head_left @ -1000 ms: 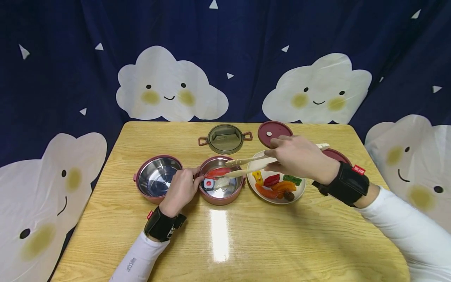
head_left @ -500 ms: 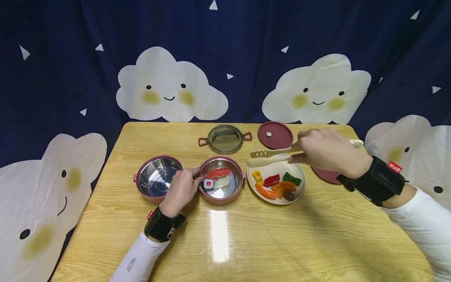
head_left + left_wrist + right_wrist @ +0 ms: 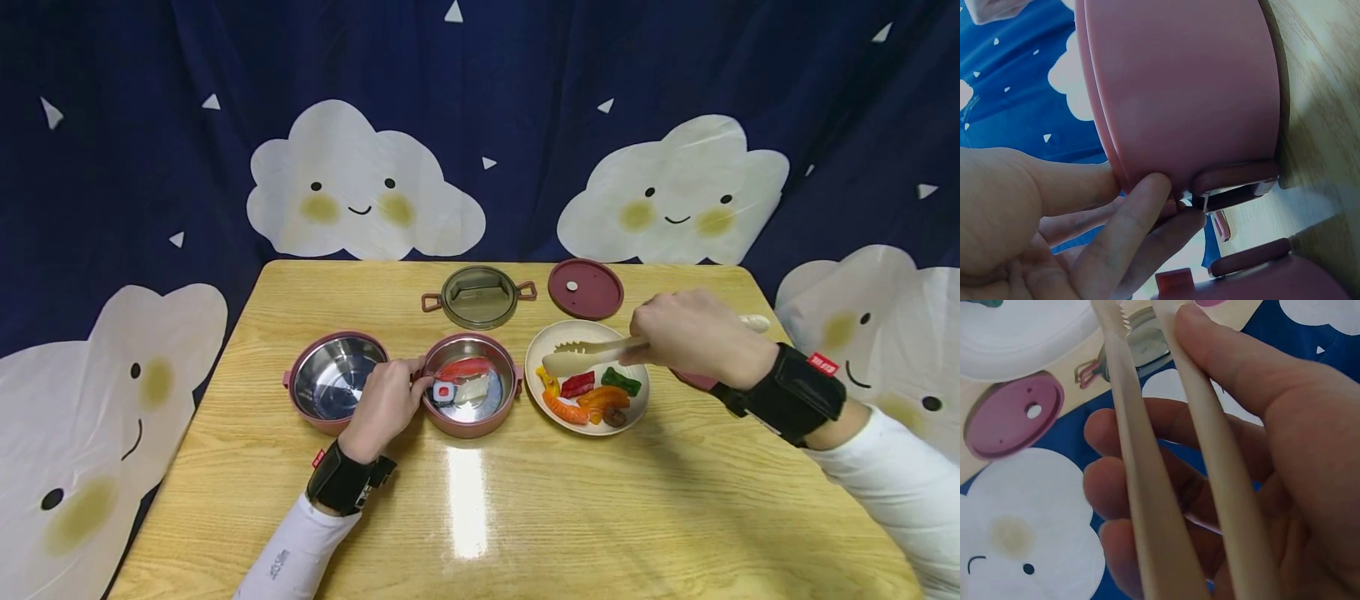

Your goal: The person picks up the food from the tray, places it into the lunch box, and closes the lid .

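Just left of the pale plate, as the head view shows, stands a pink pot, and the left hand holds it on its left side. Over the far half of the plate, the right hand holds the beige tongs, whose tips stand somewhat apart, with nothing seen between them. On the plate lie a yellow piece, a red piece, a green piece and, nearer, an orange piece. The pot beside the plate already contains a small roll. I judge that the step in hand is reaching for a food piece on the plate; the next move would call for lowering the tips around one piece and squeezing.

From the left wrist view, the thumb and fingers pinch the pot near its handle, on the side away from the plate. The contact is partly hidden, so I cannot say whether the thumb presses rim or handle.

From the right wrist view, the fingers curl around the tongs and the thumb lies along one arm, leaving a clear gap between both arms.
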A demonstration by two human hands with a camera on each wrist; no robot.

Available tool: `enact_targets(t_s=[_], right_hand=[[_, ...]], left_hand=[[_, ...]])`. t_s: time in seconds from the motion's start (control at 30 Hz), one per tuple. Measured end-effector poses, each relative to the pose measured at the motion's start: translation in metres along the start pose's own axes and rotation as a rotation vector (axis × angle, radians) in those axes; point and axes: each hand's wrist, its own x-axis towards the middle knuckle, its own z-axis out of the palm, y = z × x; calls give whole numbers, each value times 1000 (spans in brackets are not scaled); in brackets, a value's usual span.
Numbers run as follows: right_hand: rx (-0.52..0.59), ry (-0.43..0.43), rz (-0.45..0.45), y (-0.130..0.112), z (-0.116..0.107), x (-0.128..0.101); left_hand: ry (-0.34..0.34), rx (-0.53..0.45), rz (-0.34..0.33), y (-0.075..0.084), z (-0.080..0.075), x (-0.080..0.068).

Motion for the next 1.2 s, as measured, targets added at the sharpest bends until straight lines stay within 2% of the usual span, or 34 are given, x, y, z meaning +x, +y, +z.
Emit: enact_targets(t_s=[0.33,0.67,0.97,1.2], right_hand=[[76,-18,-10,0,12,-1],[89,-42,-13,-4,15,2],[40,-28,-25,-10,16,6],[1,16,-32,-11,17,6]], left_hand=[[-7,-4,2,0,0,0],[-8,2,2,0,-1,-1],[-10,4,-9,1,-1,0],[-7,10,2,1,-1,0]])
